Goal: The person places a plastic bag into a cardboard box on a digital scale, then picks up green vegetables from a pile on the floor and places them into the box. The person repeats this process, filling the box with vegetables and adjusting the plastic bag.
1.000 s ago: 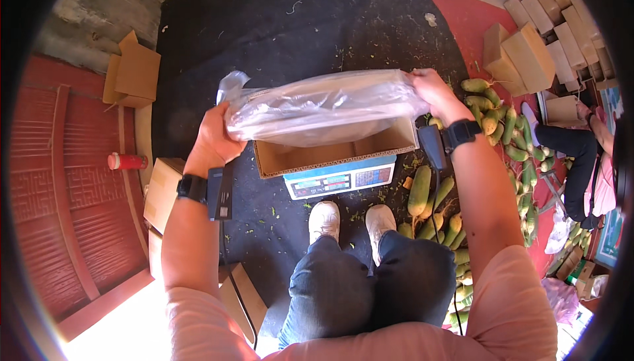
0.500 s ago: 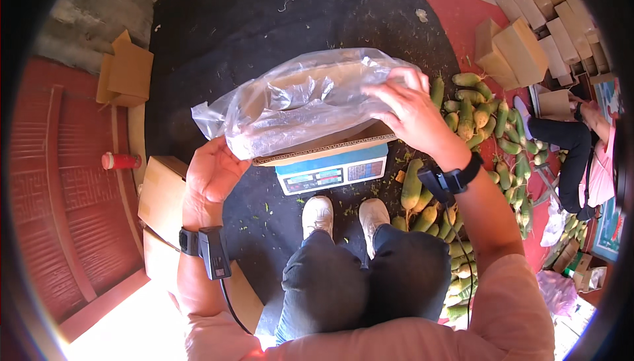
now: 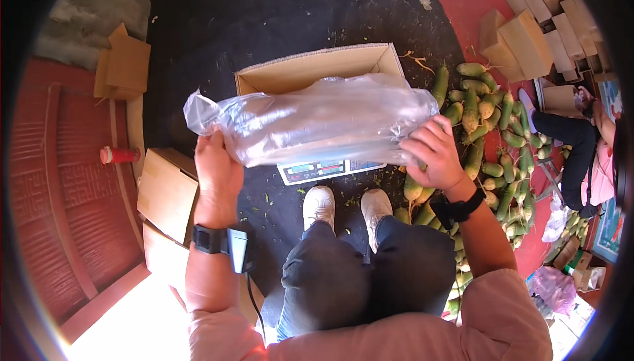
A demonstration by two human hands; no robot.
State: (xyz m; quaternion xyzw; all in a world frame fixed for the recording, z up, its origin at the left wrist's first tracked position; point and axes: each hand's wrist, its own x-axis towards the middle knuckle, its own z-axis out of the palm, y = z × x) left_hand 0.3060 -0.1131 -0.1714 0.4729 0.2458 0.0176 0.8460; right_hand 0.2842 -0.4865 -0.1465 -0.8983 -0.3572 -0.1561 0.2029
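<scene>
I hold a clear plastic bag (image 3: 317, 120) stretched sideways in front of me. My left hand (image 3: 216, 169) grips its left end and my right hand (image 3: 432, 152) grips its right end. Behind and under the bag, an open brown cardboard box (image 3: 310, 70) sits on a flat weighing scale (image 3: 330, 169) with a small display. The bag covers the box's front edge. Both wrists wear dark bands. My two light shoes (image 3: 347, 206) stand just in front of the scale.
A pile of green and pale long vegetables (image 3: 485, 136) lies on the right. Flattened cartons (image 3: 165, 196) lie at my left, folded boxes (image 3: 122, 64) farther back, stacked boxes (image 3: 528, 31) at the far right. A red can (image 3: 119, 155) stands left. Another person (image 3: 574, 156) sits at right.
The bag has come down toward me, off the box top, uncovering the open box. Both hands shifted lower and nearer, still holding the bag's ends.
</scene>
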